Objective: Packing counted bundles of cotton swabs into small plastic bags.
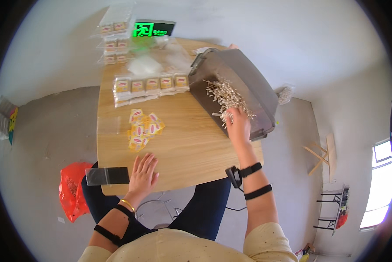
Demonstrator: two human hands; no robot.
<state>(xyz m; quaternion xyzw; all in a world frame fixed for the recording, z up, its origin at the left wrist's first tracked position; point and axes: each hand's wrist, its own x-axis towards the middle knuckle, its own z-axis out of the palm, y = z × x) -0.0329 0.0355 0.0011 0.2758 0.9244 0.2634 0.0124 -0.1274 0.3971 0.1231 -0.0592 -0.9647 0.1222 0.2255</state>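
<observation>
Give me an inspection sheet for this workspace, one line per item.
Surface: wooden table, bare at the near edge.
Job's things: tilted grey bin of small sticks; loose yellow sachets; rows of packed bags.
Clutter: clear bags at the near left corner.
Hands: right hand grasps sticks at the bin; left hand flat on the table.
Cables: thin lead below the right wrist strap.
Surroundings: orange bag on the floor.

A bare packing workroom: concrete floor point(52, 126), wooden table point(183, 144) with stacked packets point(151, 85), lit exit sign point(153, 29)
</observation>
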